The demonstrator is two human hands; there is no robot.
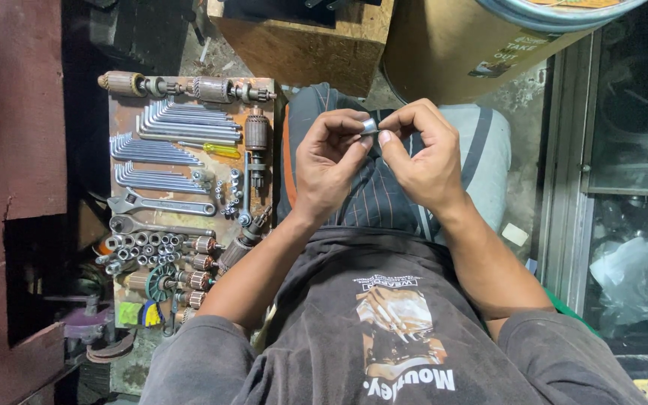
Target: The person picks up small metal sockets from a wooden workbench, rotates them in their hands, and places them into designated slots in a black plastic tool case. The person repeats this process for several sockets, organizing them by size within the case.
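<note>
pinching one small metal ring (369, 126) between them — left hand (329, 169) and right hand (423, 161), fingers curled shut.

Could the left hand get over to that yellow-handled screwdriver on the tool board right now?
Probably, but not freely: the left hand and right hand are both pinching a small shiny metal ring. The yellow-handled screwdriver lies uncovered on the rusty metal tool board just to that side, nothing between.
</note>
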